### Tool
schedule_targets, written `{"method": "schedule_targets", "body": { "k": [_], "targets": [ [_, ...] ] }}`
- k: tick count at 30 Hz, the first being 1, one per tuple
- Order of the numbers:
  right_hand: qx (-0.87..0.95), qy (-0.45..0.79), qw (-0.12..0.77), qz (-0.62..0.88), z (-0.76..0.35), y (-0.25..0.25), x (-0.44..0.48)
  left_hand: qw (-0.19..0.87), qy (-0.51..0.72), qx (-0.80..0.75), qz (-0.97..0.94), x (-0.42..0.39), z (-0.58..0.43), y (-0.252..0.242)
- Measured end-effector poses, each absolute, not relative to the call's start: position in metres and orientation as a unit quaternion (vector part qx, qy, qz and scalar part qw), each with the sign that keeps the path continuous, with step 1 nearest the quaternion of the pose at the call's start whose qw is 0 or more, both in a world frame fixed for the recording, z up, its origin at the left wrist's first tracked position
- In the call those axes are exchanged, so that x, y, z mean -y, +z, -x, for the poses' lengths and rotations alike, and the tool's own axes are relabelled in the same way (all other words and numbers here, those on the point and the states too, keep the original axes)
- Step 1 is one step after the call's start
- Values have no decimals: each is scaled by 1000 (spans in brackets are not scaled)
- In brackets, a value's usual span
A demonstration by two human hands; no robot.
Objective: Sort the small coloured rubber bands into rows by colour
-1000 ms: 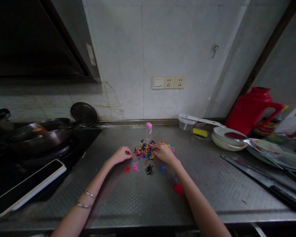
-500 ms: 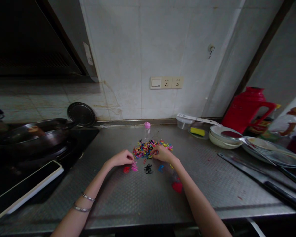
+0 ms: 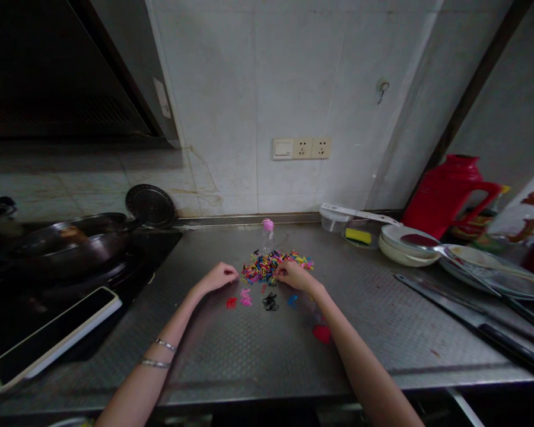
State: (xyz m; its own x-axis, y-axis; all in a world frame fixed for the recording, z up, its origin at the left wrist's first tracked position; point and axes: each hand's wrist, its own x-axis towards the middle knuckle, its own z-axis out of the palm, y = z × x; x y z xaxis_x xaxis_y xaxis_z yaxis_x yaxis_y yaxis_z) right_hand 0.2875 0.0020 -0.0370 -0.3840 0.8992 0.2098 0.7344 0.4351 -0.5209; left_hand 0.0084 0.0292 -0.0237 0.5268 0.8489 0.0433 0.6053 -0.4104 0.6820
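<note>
A heap of small multicoloured rubber bands [image 3: 263, 267] lies on the metal counter. At its left edge my left hand [image 3: 220, 276] is closed in a pinch; anything in its fingertips is too small to make out. My right hand [image 3: 294, 276] reaches over the heap's front right, thumb and fingers together among the bands, their grip partly hidden. In front lie small sorted groups: red bands [image 3: 231, 303], pink bands [image 3: 246, 297], black bands [image 3: 270, 302] and blue bands [image 3: 292, 300]. A clear little bottle with a pink cap [image 3: 267, 225] stands behind the heap.
A red heart-shaped item [image 3: 321, 333] lies beside my right forearm. On the left are a phone [image 3: 56, 335] and a wok [image 3: 71, 243] on the stove. Bowls [image 3: 404, 252], a long knife [image 3: 445, 305], a yellow sponge [image 3: 358, 236] and a red thermos [image 3: 445, 196] occupy the right.
My left hand has lifted away from the pink bands, up toward the heap's left edge. My right hand stays at the heap. The view has shifted slightly.
</note>
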Motion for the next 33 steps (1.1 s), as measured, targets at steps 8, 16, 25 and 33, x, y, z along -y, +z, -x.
{"method": "schedule_targets", "body": {
  "k": [8, 16, 25, 33],
  "targets": [
    [799, 190, 271, 501, -293, -27, 1, 289, 305, -475, -773, -41, -7, -39],
    [789, 229, 291, 490, -293, -24, 1, 277, 263, -465, -798, -37, -11, -38],
    [779, 210, 286, 518, -297, -25, 0, 249, 240, -453, -822, -34, -13, -34],
    [772, 173, 321, 521, -305, -6, 8, 263, 247, -447, -818, -37, -11, -38]
  ]
}}
